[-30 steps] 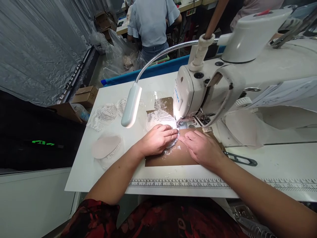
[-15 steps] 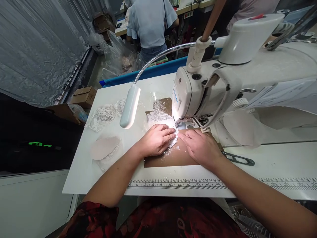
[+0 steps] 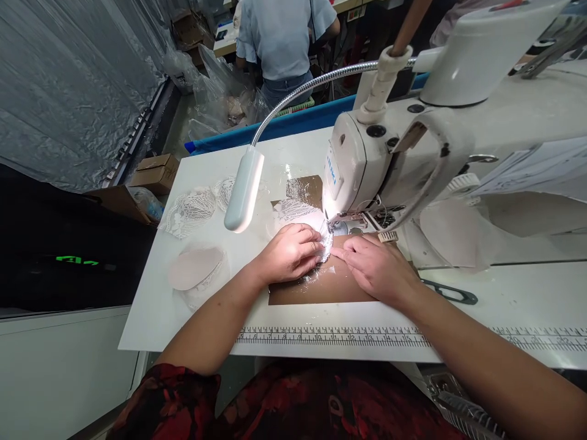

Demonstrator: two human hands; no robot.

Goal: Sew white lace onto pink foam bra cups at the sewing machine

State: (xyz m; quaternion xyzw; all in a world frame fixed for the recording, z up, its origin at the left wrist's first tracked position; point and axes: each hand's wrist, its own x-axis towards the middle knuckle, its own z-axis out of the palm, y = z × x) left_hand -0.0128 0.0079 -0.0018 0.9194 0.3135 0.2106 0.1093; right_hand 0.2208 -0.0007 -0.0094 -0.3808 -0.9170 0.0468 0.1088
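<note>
Under the needle of a white sewing machine (image 3: 351,162) lies a white lace piece (image 3: 298,211) with a curved edge. My left hand (image 3: 291,253) presses on this piece with bent fingers held together, close to the needle. From the right, my right hand (image 3: 376,266) reaches in with its index finger stretched to the lace edge. Its other fingers are partly curled, and nothing shows in its grasp. Beneath both hands is a brown sheet (image 3: 321,292) on the table. My left fingers cover part of the lace.
A lamp (image 3: 244,192) on a bendable neck hangs left of the machine head. Lace pieces (image 3: 190,211) and pale oval pads (image 3: 195,269) lie leftward. A printed ruler (image 3: 321,336) runs along the front edge. Beyond the blue-edged table sits a person (image 3: 284,43).
The view has shifted slightly, so the machine appears farther right and nearer. My left fingers have bent a little more on the lace, and the right index finger stays at its edge.
</note>
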